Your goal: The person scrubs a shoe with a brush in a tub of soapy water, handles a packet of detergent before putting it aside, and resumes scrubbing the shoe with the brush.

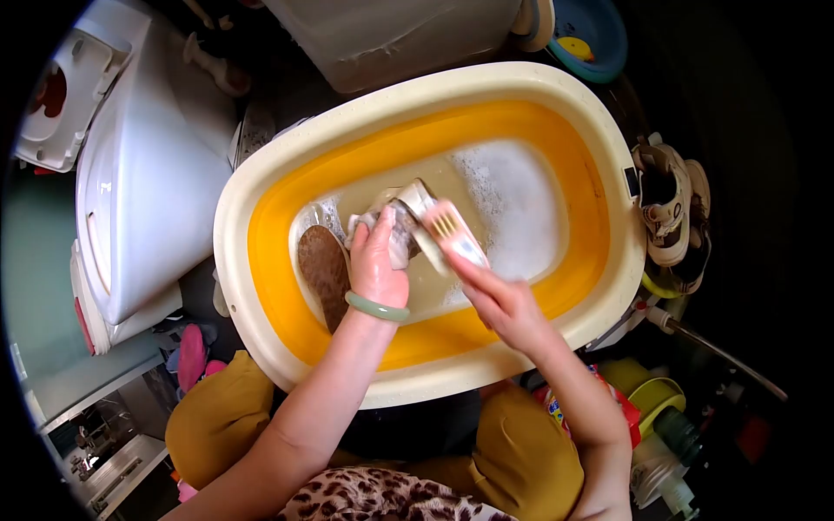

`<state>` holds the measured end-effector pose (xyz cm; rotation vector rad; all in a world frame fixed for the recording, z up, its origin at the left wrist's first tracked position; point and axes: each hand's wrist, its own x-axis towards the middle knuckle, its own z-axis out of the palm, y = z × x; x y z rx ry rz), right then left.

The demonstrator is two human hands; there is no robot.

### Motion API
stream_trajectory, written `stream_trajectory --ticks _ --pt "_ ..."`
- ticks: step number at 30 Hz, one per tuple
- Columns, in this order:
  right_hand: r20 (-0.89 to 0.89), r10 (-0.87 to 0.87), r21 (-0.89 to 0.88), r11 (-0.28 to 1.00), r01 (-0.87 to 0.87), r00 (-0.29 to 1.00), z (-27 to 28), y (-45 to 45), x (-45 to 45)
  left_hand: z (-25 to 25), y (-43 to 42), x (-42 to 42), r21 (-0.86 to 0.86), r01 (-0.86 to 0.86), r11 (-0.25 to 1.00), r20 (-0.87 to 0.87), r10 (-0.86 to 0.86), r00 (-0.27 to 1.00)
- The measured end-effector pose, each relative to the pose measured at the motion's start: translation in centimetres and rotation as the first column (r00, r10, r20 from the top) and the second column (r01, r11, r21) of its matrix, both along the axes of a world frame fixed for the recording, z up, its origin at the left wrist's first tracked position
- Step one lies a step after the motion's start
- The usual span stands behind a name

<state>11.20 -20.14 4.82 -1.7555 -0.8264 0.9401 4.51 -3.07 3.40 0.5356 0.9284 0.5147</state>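
Note:
My left hand (375,267), with a pale green bangle at its wrist, is closed around a wet, whitish shoe (415,198) above the soapy water. Much of that shoe is hidden by my fingers and the brush. In my right hand (502,304) is a pink and white scrub brush (458,234), held against or close over the shoe and slightly blurred. A long brown shape that looks like a shoe sole or insole (323,265) leans at the left inside the tub. White suds (521,208) cover the right part of the water.
The cream-rimmed yellow tub (229,252) sits between my knees. A white toilet (148,174) stands to its left. White sneakers (667,204) rest against its right side. Behind are a grey bin (400,39) and a blue basin (599,43). Bottles and a green bowl (656,399) sit lower right.

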Motion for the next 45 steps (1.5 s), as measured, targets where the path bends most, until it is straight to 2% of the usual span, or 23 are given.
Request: stream_trajectory --ticks 1,3,5,6,7,8,10,11,13,18,19,21,22,24,28,30,33,35,37,39,41,43,45 --pt "-0.001 0.007 -0.003 1.0 -0.007 1.0 -0.6 -1.4 0.1 -0.2 0.3 -0.3 0.003 -0.026 1.0 0.004 0.026 1.0" --pt "-0.307 -0.204 -0.208 0.968 0.144 0.93 -1.3 -3.7 -0.1 -0.6 -0.1 -0.9 -0.006 -0.049 0.999 -0.01 0.049 0.999" --pt "-0.301 -0.226 -0.162 0.97 0.183 0.927 1.3 -2.1 1.7 -0.6 -0.5 -0.8 0.087 -0.036 0.996 -0.06 0.042 0.997" --pt "-0.32 -0.176 -0.079 0.984 0.159 0.931 3.0 -0.3 2.6 -1.1 -0.9 -1.0 0.118 0.008 0.993 -0.09 0.003 0.996" --pt "-0.332 -0.127 0.007 0.991 0.137 0.935 3.7 1.5 3.3 -1.1 -1.3 -0.9 0.081 0.001 0.997 -0.116 0.008 0.993" --pt "-0.328 -0.131 0.011 0.99 0.142 0.936 3.6 3.2 3.5 -1.2 -1.5 -0.9 0.099 0.009 0.995 -0.098 0.001 0.995" --pt "-0.302 -0.02 0.0 1.0 0.021 0.953 3.3 5.7 3.3 -1.2 -1.5 -0.9 0.112 0.02 0.994 -0.084 -0.011 0.996" --pt "-0.303 -0.021 -0.002 1.0 0.021 0.953 2.5 5.4 2.7 -1.0 -1.2 -0.8 0.093 0.023 0.995 -0.062 -0.018 0.998" --pt "-0.293 -0.067 -0.068 0.996 0.049 0.954 0.8 3.9 0.6 -1.1 -0.6 -1.0 0.069 0.007 0.998 -0.04 -0.005 0.999" --pt "-0.473 -0.222 -0.2 0.97 0.141 0.853 1.7 -1.0 1.5 -1.5 -1.2 -1.1 0.077 0.024 0.997 -0.044 -0.021 0.999" --pt "-0.471 -0.227 -0.198 0.969 0.149 0.852 2.5 0.2 2.9 -1.4 -1.4 -1.1 0.094 0.049 0.994 -0.049 -0.045 0.998" --pt "-0.464 -0.18 0.003 0.979 0.205 0.867 3.9 3.2 5.2 -1.6 -1.8 -1.5 0.097 0.059 0.994 -0.073 -0.052 0.996" --pt "-0.47 -0.183 0.006 0.978 0.21 0.864 3.0 4.4 5.3 -1.6 -1.9 -1.7 0.118 0.084 0.989 -0.079 -0.075 0.994" --pt "-0.382 -0.031 0.037 0.998 0.049 0.924 1.0 6.1 5.0 -1.3 -1.9 -1.6 0.143 0.114 0.983 -0.081 -0.103 0.991" --pt "-0.499 -0.067 -0.087 0.996 0.027 0.864 1.9 1.6 1.6 -2.3 -2.3 -2.2 0.173 0.135 0.976 -0.09 -0.121 0.989" --pt "-0.609 -0.145 -0.185 0.982 0.039 0.78 2.8 -2.0 1.2 -2.1 -3.0 -2.6 0.192 0.157 0.969 -0.096 -0.141 0.985" --pt "-0.516 -0.204 -0.161 0.977 0.14 0.832 3.5 -2.7 3.9 -2.1 -3.7 -2.9 0.265 0.245 0.933 -0.111 -0.223 0.969" --pt "-0.536 -0.217 -0.103 0.976 0.192 0.816 3.1 -0.4 5.7 -2.2 -4.1 -3.1 0.314 0.304 0.9 -0.125 -0.278 0.952" --pt "-0.518 -0.153 -0.067 0.988 0.139 0.842 1.8 1.7 6.0 -2.6 -4.2 -3.3 0.333 0.382 0.862 -0.15 -0.351 0.924" --pt "-0.546 -0.126 -0.18 0.983 0.031 0.828 -0.8 1.6 4.4 -3.4 -3.8 -3.4 0.343 0.395 0.852 -0.132 -0.373 0.918" --pt "-0.586 -0.134 -0.197 0.98 0.021 0.799 -0.1 -0.4 1.8 -3.7 -3.5 -3.8 0.337 0.399 0.853 -0.119 -0.382 0.917" --pt "-0.64 -0.051 -0.181 0.98 -0.086 0.767 0.7 -2.8 -0.1 -3.8 -3.3 -4.6 0.295 0.435 0.851 -0.124 -0.417 0.9" --pt "-0.654 -0.035 -0.194 0.973 -0.122 0.756 0.4 -3.3 0.3 -4.7 -3.0 -5.5 0.333 0.46 0.823 -0.128 -0.444 0.887"
